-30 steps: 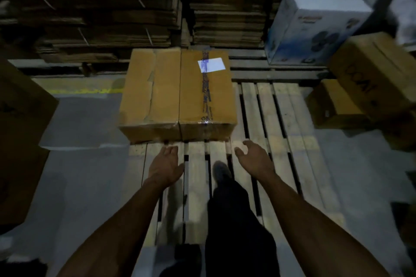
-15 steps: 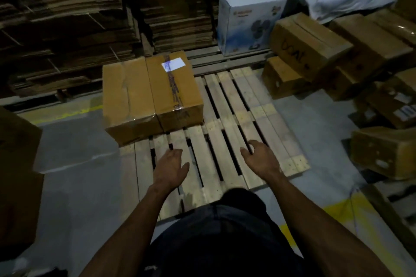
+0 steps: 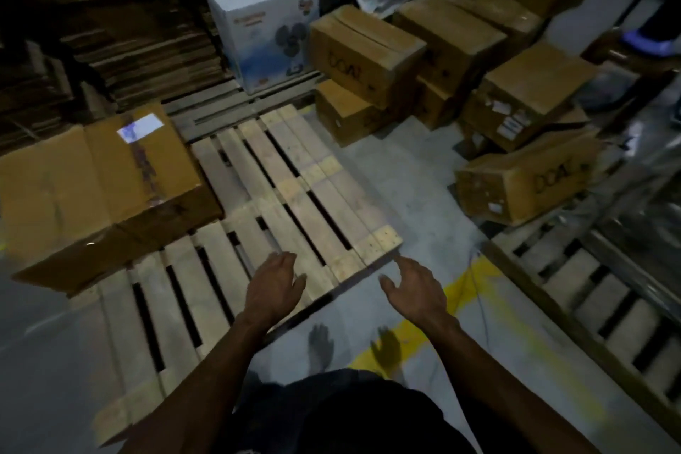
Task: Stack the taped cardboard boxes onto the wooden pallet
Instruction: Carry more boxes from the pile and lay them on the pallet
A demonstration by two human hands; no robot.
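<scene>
Head view is looking down on the wooden pallet (image 3: 294, 203), which is lying slanted across the grey floor and serving as landmark here. On its far left part two taped cardboard boxes (image 3: 99, 177) are sitting side by side, touching; the left one is running out of frame, and blur is smearing the white label on the right one. The left hand (image 3: 274, 287) is hovering above the pallet's near edge, fingers relaxed and spread, holding nothing. The right hand (image 3: 414, 289) is hanging just off the pallet's near right corner, over the floor, fingers loosely apart, also gripping nothing. Right of the pallet, a heap of brown cartons (image 3: 460, 85) is lying tumbled, some with scrawled lettering too dim to read. Behind the pallet a white printed box (image 3: 263, 29) is standing before flattened cardboard stacks (image 3: 110, 29) fading into darkness.
</scene>
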